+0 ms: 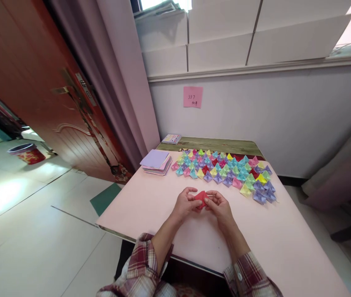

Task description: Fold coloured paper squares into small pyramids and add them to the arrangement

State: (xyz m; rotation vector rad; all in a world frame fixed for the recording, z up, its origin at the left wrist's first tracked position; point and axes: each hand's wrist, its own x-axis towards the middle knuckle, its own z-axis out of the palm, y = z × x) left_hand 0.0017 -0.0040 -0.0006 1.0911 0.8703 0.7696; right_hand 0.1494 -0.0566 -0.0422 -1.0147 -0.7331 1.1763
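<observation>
Between my two hands is a small piece of folded red paper point(201, 199), held just above the pink tabletop. My left hand point(185, 203) pinches its left side with thumb and fingers. On its other side, my right hand point(220, 206) grips the right edge, thumb on the front. Beyond my hands lie rows of folded paper pieces point(219, 177) in purple, blue, green, yellow, pink and red. A stack of square paper sheets point(156, 161), a purple one on top, lies to the left of those rows.
The pink-covered table point(150, 198) stands against a wall with a pink note point(193, 97). A small patterned packet point(171, 139) lies at the back left corner. At left are a wooden door point(54, 82), a bin point(27, 153) and a green sheet point(105, 199) beside the table.
</observation>
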